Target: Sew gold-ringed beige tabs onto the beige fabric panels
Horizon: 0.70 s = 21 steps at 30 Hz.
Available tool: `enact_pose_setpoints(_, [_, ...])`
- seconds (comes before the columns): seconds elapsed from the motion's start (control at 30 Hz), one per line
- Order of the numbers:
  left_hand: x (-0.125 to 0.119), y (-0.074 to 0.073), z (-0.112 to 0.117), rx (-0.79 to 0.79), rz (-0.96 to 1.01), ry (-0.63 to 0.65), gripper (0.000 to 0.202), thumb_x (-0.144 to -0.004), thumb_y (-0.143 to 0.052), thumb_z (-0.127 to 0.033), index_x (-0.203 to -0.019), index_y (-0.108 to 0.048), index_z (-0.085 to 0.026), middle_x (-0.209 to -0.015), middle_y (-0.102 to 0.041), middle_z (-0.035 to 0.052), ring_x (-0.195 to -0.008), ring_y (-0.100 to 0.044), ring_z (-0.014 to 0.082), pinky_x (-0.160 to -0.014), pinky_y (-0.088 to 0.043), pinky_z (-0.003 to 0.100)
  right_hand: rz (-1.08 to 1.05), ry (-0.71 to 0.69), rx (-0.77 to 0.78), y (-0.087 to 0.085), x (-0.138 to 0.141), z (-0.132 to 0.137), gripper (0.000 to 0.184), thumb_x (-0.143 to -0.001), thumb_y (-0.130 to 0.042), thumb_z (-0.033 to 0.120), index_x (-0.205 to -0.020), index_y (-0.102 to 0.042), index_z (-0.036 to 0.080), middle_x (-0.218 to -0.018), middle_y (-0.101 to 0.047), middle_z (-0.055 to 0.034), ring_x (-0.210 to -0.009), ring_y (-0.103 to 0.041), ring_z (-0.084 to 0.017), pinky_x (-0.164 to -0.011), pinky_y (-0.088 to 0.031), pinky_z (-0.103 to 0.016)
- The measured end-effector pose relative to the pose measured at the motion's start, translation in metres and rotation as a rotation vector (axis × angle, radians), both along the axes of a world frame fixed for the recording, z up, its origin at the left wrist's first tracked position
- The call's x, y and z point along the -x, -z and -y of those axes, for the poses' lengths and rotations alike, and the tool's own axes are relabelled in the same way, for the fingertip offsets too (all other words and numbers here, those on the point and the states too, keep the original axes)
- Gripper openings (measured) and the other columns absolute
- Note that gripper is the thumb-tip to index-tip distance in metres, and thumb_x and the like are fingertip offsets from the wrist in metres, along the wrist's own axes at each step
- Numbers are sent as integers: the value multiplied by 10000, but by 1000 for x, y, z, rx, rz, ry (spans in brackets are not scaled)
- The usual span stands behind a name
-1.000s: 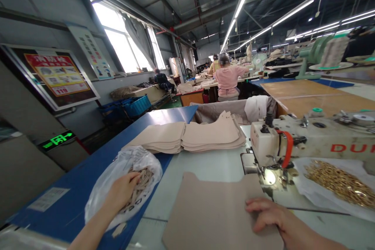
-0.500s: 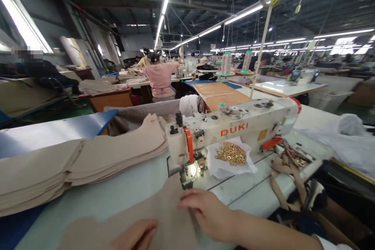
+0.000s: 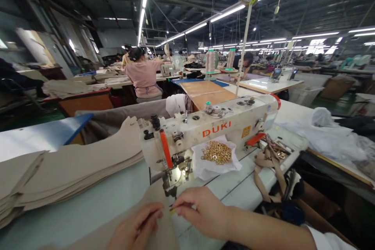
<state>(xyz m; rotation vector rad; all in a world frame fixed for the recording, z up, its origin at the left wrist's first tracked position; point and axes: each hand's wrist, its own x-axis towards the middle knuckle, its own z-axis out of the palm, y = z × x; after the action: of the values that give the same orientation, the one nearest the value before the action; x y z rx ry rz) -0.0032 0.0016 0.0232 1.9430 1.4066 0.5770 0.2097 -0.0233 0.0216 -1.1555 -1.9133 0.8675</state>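
Beige fabric (image 3: 159, 218) is pressed by the left hand (image 3: 136, 226); a tiny item (image 3: 172, 209) is pinched by the right hand (image 3: 202, 209) near the needle (image 3: 169, 188). Fingers could be pierced if it runs.

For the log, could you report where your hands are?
Left hand on beige panel; right hand beside it, fingers pinched; panel near sewing machine.

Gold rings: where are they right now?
In the head view, the gold rings lie on a white sheet, just in front of the DUKI sewing machine's arm.

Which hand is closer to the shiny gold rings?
Right. The right hand is below the gold rings, not touching them; the left hand is farther off, down and to the left.
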Motion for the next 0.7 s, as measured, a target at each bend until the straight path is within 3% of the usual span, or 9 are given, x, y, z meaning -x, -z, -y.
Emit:
enact_pose_setpoints(0.1, [14, 9, -17, -7, -11, -127, 371, -709, -446, -497, -855, -662, -234, -638, -697, 4, -630, -667, 218, -645, -540, 291, 237, 102, -168, -9, -31, -27, 184, -876, -509, 138, -932, -684, 152, -891, -701, -45, -833, -626, -137, -778, -447, -204])
enact_pose_setpoints(0.17, [18, 14, -25, 10, -17, -175, 375, -701, -439, -495, -858, -657, -234, -649, -707, 6, -617, -671, 220, -625, -544, 293, 506, 232, -189, -11, -54, -47, 200, -877, -493, 105, -941, -676, 151, -937, -697, -56, -885, -618, -150, -813, -436, -222])
enact_pose_setpoints(0.23, [18, 18, -29, -19, -28, -183, 354, -692, -449, -494, -830, -658, -244, -731, -731, 11, -661, -682, 222, -648, -546, 293, 707, 266, -181, -10, -71, -64, 202, -878, -486, 102, -936, -673, 150, -954, -688, -73, -916, -607, -169, -819, -432, -249])
enact_pose_setpoints(0.43, [12, 20, -33, -104, -67, -140, 343, -715, -436, -479, -821, -673, -255, -800, -746, 8, -696, -687, 216, -678, -543, 283, 940, 118, -175, -5, -78, -88, 156, -830, -543, 87, -785, -693, 99, -862, -688, -134, -884, -603, -236, -799, -426, -310])
enact_pose_setpoints(0.6, [12, 20, -34, -124, -69, -114, 319, -746, -435, -459, -824, -669, -257, -796, -749, -5, -698, -692, 210, -647, -543, 270, 1060, 14, -185, -4, -71, -100, 135, -803, -568, 67, -796, -702, 55, -851, -692, -169, -859, -613, -272, -811, -425, -346])
enact_pose_setpoints(0.7, [13, 21, -34, -125, -68, -99, 312, -765, -439, -455, -831, -671, -258, -817, -749, -9, -709, -694, 204, -646, -543, 262, 1086, -2, -201, -5, -71, -101, 153, -825, -553, 88, -813, -704, 67, -849, -696, -146, -859, -616, -264, -813, -426, -338])
